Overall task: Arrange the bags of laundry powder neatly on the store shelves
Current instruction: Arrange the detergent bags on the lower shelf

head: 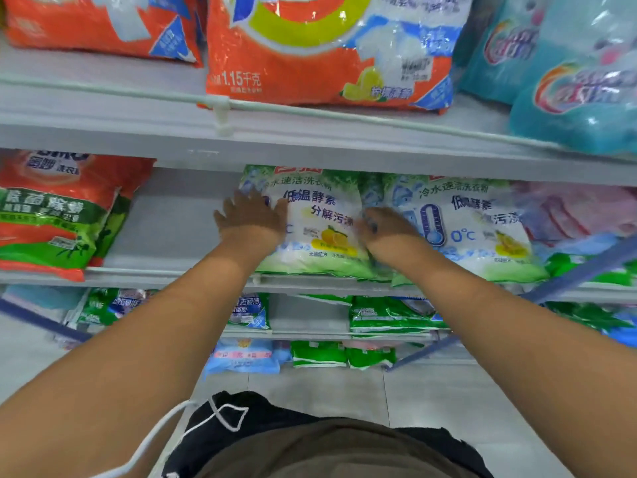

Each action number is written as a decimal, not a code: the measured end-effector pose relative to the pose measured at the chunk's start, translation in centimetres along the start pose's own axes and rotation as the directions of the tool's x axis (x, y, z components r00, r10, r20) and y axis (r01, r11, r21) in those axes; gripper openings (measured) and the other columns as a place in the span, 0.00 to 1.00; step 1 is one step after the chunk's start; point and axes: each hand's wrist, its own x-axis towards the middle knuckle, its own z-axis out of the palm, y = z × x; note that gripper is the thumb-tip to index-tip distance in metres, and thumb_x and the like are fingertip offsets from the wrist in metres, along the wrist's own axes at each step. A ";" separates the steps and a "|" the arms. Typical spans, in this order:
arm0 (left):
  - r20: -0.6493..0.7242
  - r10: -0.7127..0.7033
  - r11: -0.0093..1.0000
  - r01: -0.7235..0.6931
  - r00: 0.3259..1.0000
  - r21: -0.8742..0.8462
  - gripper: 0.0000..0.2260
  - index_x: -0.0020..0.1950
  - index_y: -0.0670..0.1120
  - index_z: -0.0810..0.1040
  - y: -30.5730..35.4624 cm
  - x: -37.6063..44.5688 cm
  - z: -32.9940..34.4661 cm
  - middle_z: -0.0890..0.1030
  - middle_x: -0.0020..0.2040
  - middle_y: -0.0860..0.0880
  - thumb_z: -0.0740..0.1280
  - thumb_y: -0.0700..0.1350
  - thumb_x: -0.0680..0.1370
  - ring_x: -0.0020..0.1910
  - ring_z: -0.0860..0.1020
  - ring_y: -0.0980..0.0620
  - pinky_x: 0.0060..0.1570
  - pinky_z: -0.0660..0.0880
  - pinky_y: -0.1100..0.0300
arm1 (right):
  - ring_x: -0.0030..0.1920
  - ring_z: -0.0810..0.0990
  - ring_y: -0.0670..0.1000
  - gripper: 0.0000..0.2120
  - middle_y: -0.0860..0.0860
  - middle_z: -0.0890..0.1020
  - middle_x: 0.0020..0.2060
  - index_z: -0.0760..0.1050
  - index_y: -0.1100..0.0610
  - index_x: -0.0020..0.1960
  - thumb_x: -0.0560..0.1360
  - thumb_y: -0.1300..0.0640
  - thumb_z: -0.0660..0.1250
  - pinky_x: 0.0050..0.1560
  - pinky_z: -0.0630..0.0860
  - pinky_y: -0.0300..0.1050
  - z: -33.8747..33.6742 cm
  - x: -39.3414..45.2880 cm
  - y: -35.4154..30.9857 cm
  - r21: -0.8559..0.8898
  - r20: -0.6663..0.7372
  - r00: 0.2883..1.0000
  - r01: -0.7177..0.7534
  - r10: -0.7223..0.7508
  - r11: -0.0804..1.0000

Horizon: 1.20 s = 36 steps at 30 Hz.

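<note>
The grey metal store shelving (310,146) runs across the whole view in tiers, each with a low rail along its front edge, which seems meant to stop slippery sacks from sliding off. On the top tier lies a glossy orange plastic bag of laundry powder (310,63) beside soft teal plastic bags (551,74), laid flat with labels facing out. The middle tier holds a red-and-green plastic bag (51,215) at the left, then a bare gap, then the white-and-green plastic bag of laundry powder with a lemon print (320,219) — the one being handled — touching its twin white-and-green bag (482,222) on the right. The left hand (251,219) lies flat, fingers spread, on the bag's left edge; the right hand (386,229) presses its right edge at the seam between the twins, though its fingers are too blurred to say whether they curl. Bracing both sides likely squares the bag up against its neighbour.
</note>
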 end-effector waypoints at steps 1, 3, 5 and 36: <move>-0.118 0.097 0.995 -0.097 0.988 0.007 0.27 0.76 0.44 0.68 1.3 -0.8 0.0 0.66 0.76 0.38 0.53 0.58 0.82 0.75 0.64 0.37 0.74 0.62 0.43 | 0.67 0.75 0.59 0.20 0.57 0.76 0.66 0.75 0.56 0.67 0.83 0.45 0.57 0.59 0.72 0.48 -0.9 -0.8 1.2 -0.004 -0.050 0.998 0.035 -0.036 0.999; -0.343 0.323 0.921 -0.376 0.882 -0.102 0.23 0.67 0.41 0.77 4.8 -2.8 0.6 0.76 0.67 0.37 0.57 0.50 0.78 0.68 0.72 0.37 0.70 0.66 0.50 | 0.67 0.74 0.59 0.19 0.59 0.76 0.67 0.76 0.58 0.66 0.81 0.49 0.60 0.63 0.71 0.48 -2.7 -1.8 4.0 -0.062 -0.191 0.979 0.062 -0.073 0.996; -0.452 0.378 0.800 -0.531 0.808 -0.279 0.18 0.60 0.40 0.82 8.9 -5.2 1.5 0.82 0.58 0.38 0.60 0.47 0.76 0.58 0.79 0.38 0.62 0.69 0.54 | 0.61 0.76 0.62 0.19 0.61 0.78 0.58 0.79 0.61 0.56 0.77 0.48 0.58 0.58 0.72 0.49 -4.2 -1.8 7.4 -0.073 -0.320 0.947 -0.005 -0.019 0.997; 0.025 0.451 0.891 -0.452 0.892 0.044 0.24 0.74 0.48 0.70 17.1 -4.1 2.1 0.70 0.76 0.42 0.57 0.59 0.83 0.75 0.65 0.40 0.75 0.61 0.49 | 0.74 0.66 0.63 0.25 0.61 0.67 0.74 0.67 0.57 0.74 0.81 0.47 0.52 0.72 0.65 0.57 -5.4 1.8 13.2 0.093 -0.248 0.873 -0.411 0.421 0.907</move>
